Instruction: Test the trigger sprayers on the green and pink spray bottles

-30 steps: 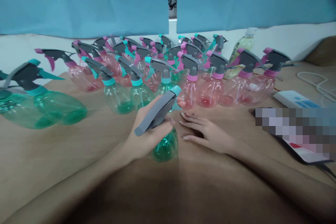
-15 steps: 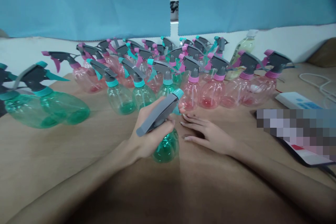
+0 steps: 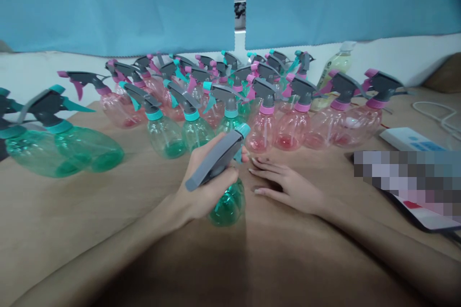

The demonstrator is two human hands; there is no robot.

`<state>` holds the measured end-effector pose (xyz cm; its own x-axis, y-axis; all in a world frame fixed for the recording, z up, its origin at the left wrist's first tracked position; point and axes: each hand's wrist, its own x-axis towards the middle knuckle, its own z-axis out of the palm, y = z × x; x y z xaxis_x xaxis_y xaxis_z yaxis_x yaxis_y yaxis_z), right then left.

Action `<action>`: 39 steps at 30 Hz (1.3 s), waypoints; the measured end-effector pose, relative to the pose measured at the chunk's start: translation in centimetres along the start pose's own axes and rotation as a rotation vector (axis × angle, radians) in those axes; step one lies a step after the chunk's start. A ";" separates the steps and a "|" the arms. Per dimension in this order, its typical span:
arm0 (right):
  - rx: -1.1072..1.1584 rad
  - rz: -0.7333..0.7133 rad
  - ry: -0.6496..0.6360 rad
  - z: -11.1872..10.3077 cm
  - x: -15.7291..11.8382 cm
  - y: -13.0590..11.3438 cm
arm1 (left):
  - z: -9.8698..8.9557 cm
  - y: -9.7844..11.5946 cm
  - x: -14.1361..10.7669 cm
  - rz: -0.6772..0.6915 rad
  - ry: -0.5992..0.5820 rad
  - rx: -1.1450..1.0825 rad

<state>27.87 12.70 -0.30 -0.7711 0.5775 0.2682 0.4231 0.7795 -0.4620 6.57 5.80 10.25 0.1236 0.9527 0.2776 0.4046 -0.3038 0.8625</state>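
Observation:
A green spray bottle [image 3: 227,207] with a grey head and teal nozzle stands upright on the wooden table [image 3: 273,259]. My left hand [image 3: 207,184] is wrapped round its neck, below the grey head, and hides the collar. The nozzle points to the upper right. Just right of the bottle, my right hand [image 3: 288,184] lies on the table with its fingers spread, holding nothing. Behind the hands stand clear green bottles with teal collars [image 3: 167,136] and pink bottles with pink collars [image 3: 292,129].
Two green spray bottles [image 3: 90,148] lean at the left. More spray bottles crowd the back. At the right are a white power strip [image 3: 399,139], a partly pixelated phone-like device [image 3: 428,213], a white cable [image 3: 439,115] and a bottle of pale liquid [image 3: 336,64].
Almost nothing differs. The teal trigger of the held bottle and the fingertips by it have shifted slightly; the whole view has moved a few pixels.

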 end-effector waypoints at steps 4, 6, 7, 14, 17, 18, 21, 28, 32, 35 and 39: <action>-0.003 -0.001 0.000 0.0 0.0 -0.1 | 0.0 0.2 0.3 -0.027 -0.006 -0.038; -0.006 -0.001 0.003 0.0 0.0 -0.1 | 0.1 0.1 0.2 -0.029 -0.011 -0.054; -0.008 -0.002 0.004 0.0 0.0 -0.1 | 0.1 0.1 0.2 -0.031 -0.007 -0.051; -0.035 0.011 -0.014 0.0 0.0 -0.1 | 0.4 0.2 0.1 -0.023 0.027 -0.023; -0.032 0.010 -0.007 0.0 0.0 -0.1 | 0.4 0.3 0.2 -0.031 0.010 -0.035; -0.032 0.009 -0.008 0.0 0.0 -0.1 | 0.3 0.3 0.2 -0.034 0.011 -0.038; -0.037 0.011 -0.014 -0.1 0.0 -0.2 | 0.3 0.2 0.3 -0.036 0.012 -0.045; -0.014 0.001 0.001 0.0 0.0 -0.1 | 0.4 0.2 0.4 0.013 -0.053 -0.060; -0.012 0.010 -0.010 0.0 0.0 0.0 | 0.2 0.2 0.3 0.008 -0.055 -0.054; -0.011 0.017 -0.017 0.1 0.0 0.0 | 0.2 0.1 0.2 -0.005 -0.050 -0.044; -0.004 0.014 -0.018 0.1 0.0 0.2 | 0.2 -0.1 0.3 -0.007 -0.044 -0.045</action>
<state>27.90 12.81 -0.45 -0.7735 0.5837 0.2470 0.4356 0.7726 -0.4618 6.71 6.08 10.15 0.1612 0.9538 0.2535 0.3643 -0.2963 0.8829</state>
